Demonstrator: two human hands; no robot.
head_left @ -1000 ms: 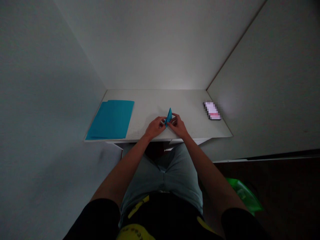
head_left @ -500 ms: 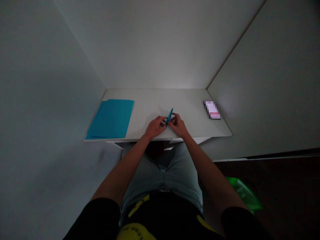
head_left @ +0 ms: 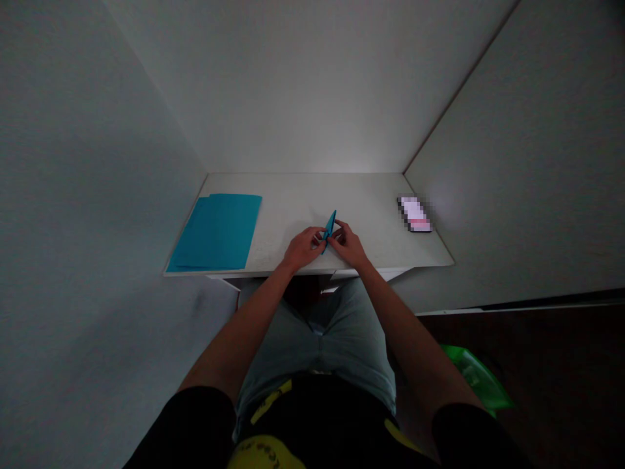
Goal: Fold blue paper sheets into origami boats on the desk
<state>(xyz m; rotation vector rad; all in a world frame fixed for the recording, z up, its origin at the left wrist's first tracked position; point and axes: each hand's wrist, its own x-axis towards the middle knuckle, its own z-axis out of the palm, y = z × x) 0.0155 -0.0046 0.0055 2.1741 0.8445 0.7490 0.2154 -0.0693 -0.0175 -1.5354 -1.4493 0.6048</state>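
Between my hands, near the front edge of the white table, is a small piece of folded blue paper, its pointed end tilted up and away from me. My left hand pinches it from the left with thumb and fingers. From the other side my right hand grips it too, thumb toward me and fingers behind. Part of the folded paper is hidden by my fingertips.
Blue paper sheets lie overlapping at the table's left end. A phone, blurred out, rests by the right wall. Below on the dark floor at right is a green plastic bag. Walls enclose the table at left, back and right.
The folded paper has turned slightly between my fingers, showing more of its face, and a lower tip now sticks out below. Both hands stay almost in place.
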